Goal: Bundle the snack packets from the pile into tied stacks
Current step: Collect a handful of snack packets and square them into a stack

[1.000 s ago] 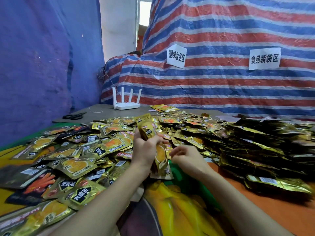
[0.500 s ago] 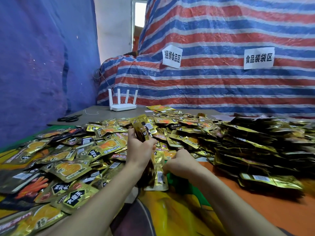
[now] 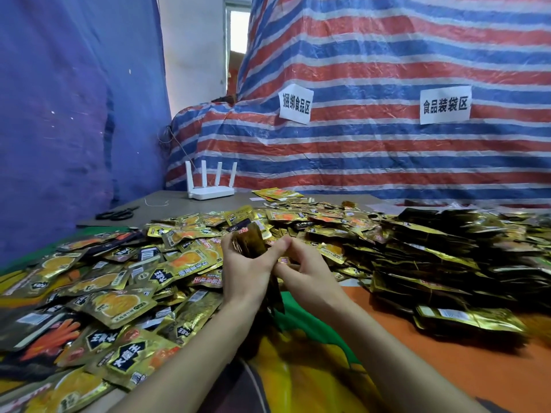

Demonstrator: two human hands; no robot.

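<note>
Since the earlier frame the left hand (image 3: 247, 272) had raised its stack (image 3: 250, 242) upright, and the right hand (image 3: 304, 271) had closed in to touch it, both clasping it above the pile (image 3: 125, 281). Tied stacks (image 3: 447, 263) lay right. Behind on the table (image 3: 167, 201) sat a router (image 3: 210, 190) and scissors (image 3: 116, 214), before a striped tarp (image 3: 387, 159).

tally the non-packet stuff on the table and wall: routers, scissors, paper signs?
router: 1
scissors: 1
paper signs: 2
total: 4
</note>
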